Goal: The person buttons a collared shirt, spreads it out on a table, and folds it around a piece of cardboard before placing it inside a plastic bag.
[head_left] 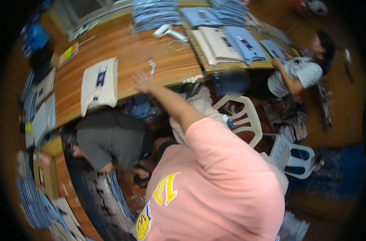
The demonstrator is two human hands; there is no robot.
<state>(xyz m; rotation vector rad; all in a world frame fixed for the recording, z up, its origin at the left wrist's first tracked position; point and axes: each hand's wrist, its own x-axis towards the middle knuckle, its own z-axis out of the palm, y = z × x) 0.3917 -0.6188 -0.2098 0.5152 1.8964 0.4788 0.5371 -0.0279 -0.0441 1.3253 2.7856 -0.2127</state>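
My right hand (144, 82) reaches out over the near edge of the wooden table (130, 52). Its fingers look spread, slightly blurred, with nothing held in them; whether the palm touches the tabletop I cannot tell. Just beyond the fingers lies a small white tag-like item (151, 66). To the left of the hand is a folded cream garment (110, 74) with a dark label on it, its lower part hanging over the edge. A white handheld scanner (163, 31) rests farther back. My left hand is out of view.
A person in a dark grey shirt (114, 136) bends below the table. At right, another person (299, 74) handles a blue folded garment (273, 49). Garment stacks (155, 16) stand at the back. A white chair (251, 114) and pale blue stool (297, 156) are close by.
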